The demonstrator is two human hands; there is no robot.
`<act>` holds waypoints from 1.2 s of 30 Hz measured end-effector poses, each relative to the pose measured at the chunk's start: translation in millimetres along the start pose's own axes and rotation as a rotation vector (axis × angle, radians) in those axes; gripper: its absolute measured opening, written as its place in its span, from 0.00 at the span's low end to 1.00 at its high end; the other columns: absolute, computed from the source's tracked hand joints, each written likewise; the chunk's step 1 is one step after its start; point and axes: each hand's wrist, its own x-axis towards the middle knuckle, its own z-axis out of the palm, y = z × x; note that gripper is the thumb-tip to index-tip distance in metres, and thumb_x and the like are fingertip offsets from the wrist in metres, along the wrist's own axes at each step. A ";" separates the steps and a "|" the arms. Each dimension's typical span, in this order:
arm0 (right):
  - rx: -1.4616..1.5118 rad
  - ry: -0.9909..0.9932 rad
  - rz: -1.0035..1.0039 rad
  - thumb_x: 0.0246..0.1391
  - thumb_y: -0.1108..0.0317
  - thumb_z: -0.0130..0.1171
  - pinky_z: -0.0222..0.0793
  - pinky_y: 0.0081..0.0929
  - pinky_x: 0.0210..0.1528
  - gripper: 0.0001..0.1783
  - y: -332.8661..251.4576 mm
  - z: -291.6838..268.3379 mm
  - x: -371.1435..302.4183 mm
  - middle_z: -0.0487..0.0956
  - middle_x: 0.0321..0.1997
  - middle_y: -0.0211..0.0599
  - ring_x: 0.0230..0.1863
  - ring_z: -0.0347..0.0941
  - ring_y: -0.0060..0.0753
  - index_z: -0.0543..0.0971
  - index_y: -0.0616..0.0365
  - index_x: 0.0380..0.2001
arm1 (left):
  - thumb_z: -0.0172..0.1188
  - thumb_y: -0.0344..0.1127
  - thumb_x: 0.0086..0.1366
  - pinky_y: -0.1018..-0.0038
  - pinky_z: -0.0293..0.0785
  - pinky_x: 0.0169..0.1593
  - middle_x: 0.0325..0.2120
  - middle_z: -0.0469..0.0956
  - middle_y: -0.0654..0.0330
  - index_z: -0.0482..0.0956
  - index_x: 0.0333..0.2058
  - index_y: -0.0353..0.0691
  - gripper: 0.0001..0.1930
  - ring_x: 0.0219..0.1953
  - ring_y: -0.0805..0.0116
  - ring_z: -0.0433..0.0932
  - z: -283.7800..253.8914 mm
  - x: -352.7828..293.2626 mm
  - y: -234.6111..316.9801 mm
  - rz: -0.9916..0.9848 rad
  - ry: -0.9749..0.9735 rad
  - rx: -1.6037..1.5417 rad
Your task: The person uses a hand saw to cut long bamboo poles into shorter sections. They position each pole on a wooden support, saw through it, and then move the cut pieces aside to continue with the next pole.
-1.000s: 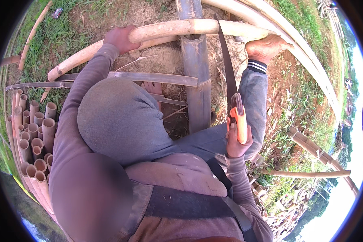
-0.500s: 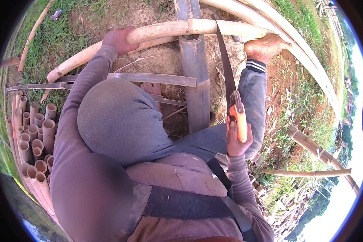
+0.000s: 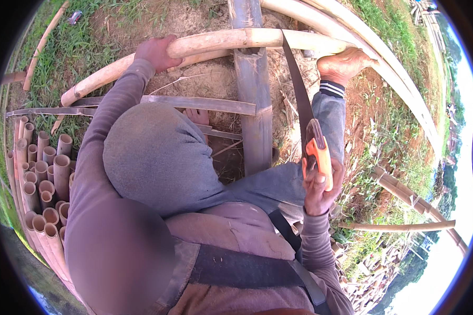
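A pale bamboo pole [image 3: 215, 44] lies crosswise over a thick grey bamboo beam [image 3: 252, 121]. My left hand [image 3: 156, 52] is closed around the pole, left of the beam. In my right hand [image 3: 323, 186] is the orange handle of a handsaw [image 3: 298, 94]. Its dark blade runs up and to the left, its tip end against the pole just right of the beam. Whether the teeth are inside a cut cannot be made out. My bare right foot [image 3: 344, 63] presses at the pole's right end.
Many cut bamboo tubes [image 3: 47, 184] stand upright at the left. Split bamboo strips [image 3: 199, 104] lie beside my left knee. Long pale poles [image 3: 394, 68] curve along the far right. A jointed bamboo pole [image 3: 410, 197] and a heap of offcuts [image 3: 376, 281] are at the right.
My right hand has drawn the saw back toward me and a little to the right, so less of the tip passes beyond the pole. My left hand still grips the pole, nearly unmoved.
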 end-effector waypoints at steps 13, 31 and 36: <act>-0.084 -0.135 0.210 0.71 0.66 0.59 0.69 0.22 0.33 0.13 -56.8 9.0 70.4 0.76 0.32 0.30 0.31 0.72 0.19 0.77 0.66 0.49 | 0.70 0.64 0.51 0.52 0.81 0.54 0.45 0.87 0.50 0.77 0.63 0.55 0.41 0.48 0.46 0.86 3.2 -5.5 -4.3 0.021 0.025 -0.024; -0.047 -0.047 0.191 0.69 0.68 0.60 0.75 0.25 0.43 0.15 -39.1 -13.3 25.4 0.82 0.41 0.39 0.39 0.77 0.25 0.78 0.69 0.52 | 0.69 0.64 0.52 0.53 0.81 0.54 0.44 0.88 0.50 0.77 0.64 0.54 0.42 0.48 0.47 0.86 -3.2 5.1 1.4 0.003 -0.005 -0.005; 0.065 -0.012 0.121 0.68 0.67 0.65 0.70 0.26 0.36 0.11 3.8 71.5 108.1 0.79 0.33 0.33 0.33 0.73 0.21 0.79 0.65 0.40 | 0.69 0.64 0.52 0.54 0.81 0.54 0.45 0.87 0.50 0.76 0.65 0.55 0.43 0.48 0.47 0.86 -2.2 7.8 6.3 0.034 0.008 0.003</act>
